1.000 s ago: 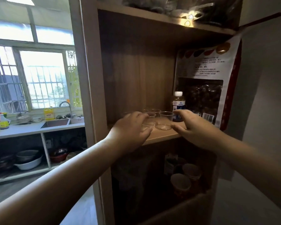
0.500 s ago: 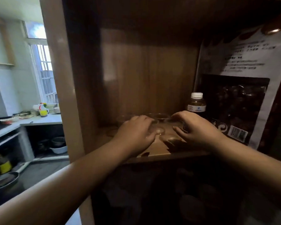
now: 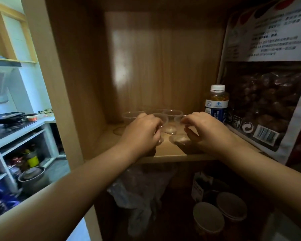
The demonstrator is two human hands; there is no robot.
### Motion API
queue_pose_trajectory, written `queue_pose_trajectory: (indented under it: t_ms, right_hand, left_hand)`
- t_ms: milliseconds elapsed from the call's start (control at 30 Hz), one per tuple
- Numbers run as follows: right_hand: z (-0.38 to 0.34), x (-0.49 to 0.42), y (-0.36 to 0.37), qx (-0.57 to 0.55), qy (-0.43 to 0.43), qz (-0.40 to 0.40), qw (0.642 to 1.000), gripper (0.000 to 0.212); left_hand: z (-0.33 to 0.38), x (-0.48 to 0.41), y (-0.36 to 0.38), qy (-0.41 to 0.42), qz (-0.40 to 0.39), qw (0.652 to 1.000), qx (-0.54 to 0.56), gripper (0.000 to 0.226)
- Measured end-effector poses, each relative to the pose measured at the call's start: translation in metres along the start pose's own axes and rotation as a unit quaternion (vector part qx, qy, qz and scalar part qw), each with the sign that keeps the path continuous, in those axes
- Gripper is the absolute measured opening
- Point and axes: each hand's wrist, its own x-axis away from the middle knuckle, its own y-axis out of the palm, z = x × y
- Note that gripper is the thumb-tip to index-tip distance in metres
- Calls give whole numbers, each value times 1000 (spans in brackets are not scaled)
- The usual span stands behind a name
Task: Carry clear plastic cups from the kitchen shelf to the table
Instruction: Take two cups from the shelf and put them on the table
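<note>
Several small clear plastic cups stand on a wooden shelf [image 3: 165, 154] inside a tall cabinet. My left hand [image 3: 142, 133] is curled around one clear cup [image 3: 161, 120], fingers pinching its rim. My right hand [image 3: 205, 130] grips another clear cup [image 3: 179, 134] by its rim and side. Between and behind the hands stands a further cup [image 3: 172, 114], and one more cup [image 3: 129, 116] stands at the back left. The lower parts of the held cups are partly hidden by my fingers.
A bottle with a white cap [image 3: 216, 101] and a large bag of dark dried food [image 3: 268, 94] stand at the shelf's right. Below are paper cups [image 3: 208, 218] and a plastic bag [image 3: 139, 195]. A kitchen counter with a wok [image 3: 7, 117] lies to the left.
The view has come closer to the shelf. Both hands have closed from resting over the cups to pinching one cup each.
</note>
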Motion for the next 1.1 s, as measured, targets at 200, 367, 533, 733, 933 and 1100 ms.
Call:
queue_pose_trajectory:
  t_ms: [200,367,533,733,933,1100]
  right_hand:
    - [-1,1,0,-16,-10,0,1000,21]
    - [-16,4,-5,-34,-26,1,999,15]
    - [-63,8,-17,-48,-70,21,996,11]
    - [-154,9,-19,-88,-134,24,987,19]
    - [-286,-5,4,-184,-201,29,962,5]
    - [-420,-13,36,-257,-285,21,923,4]
  left_hand:
    - [0,6,-8,-19,-13,1000,12,17]
    - [-2,26,-26,-13,2,1000,26,13]
    - [-8,62,-60,-9,20,1000,-1,10]
    - [-27,128,-127,-32,68,997,-16,4]
    - [-70,230,-218,-106,70,989,-74,6]
    - [-105,340,-307,-199,69,969,-126,3]
